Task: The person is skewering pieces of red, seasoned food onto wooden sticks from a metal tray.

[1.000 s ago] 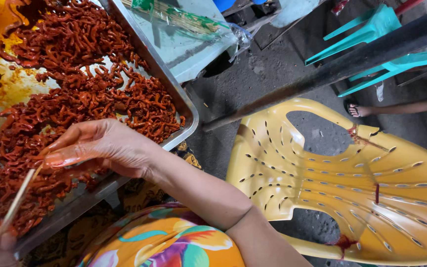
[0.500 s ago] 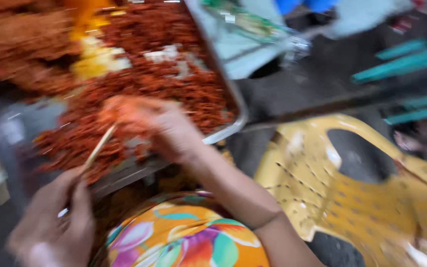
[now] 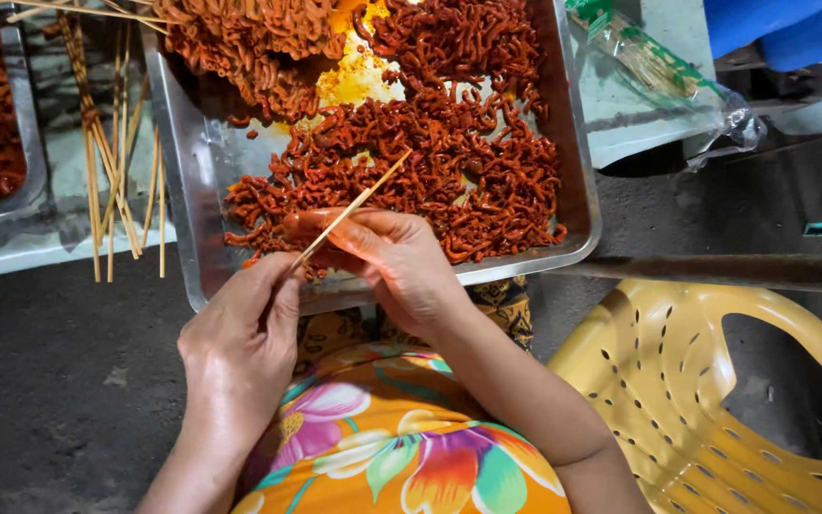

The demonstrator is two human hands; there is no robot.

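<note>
Second metal tray (image 3: 2, 205): far left, only its right part in view, filled with red marinated meat.

Loose bamboo skewers (image 3: 107, 181): a scattered bundle on the pale table surface (image 3: 49, 247), between the two trays, most lying lengthwise toward the table's near edge.

Left hand (image 3: 240, 347): below the near-left corner of the large tray, fingers curled shut, pinching the lower end of a bamboo skewer (image 3: 354, 207) between thumb and forefinger.

Bamboo skewer: slants up and to the right from the left hand, crossing over the right hand's fingers, its tip above the meat in the tray.

Large metal tray (image 3: 577, 205): centre, on the table's near edge, heaped with curled red marinated meat pieces (image 3: 449, 162); a yellow-orange patch shows near its far side.

Right hand (image 3: 392, 257): over the tray's near rim, fingers loosely closed about a reddish piece of meat at the skewer; the grip itself is partly hidden.

Clear plastic bag (image 3: 663, 81): right of the tray, on the table.

Yellow plastic chair (image 3: 715, 400): lower right, on the dark floor.
</note>
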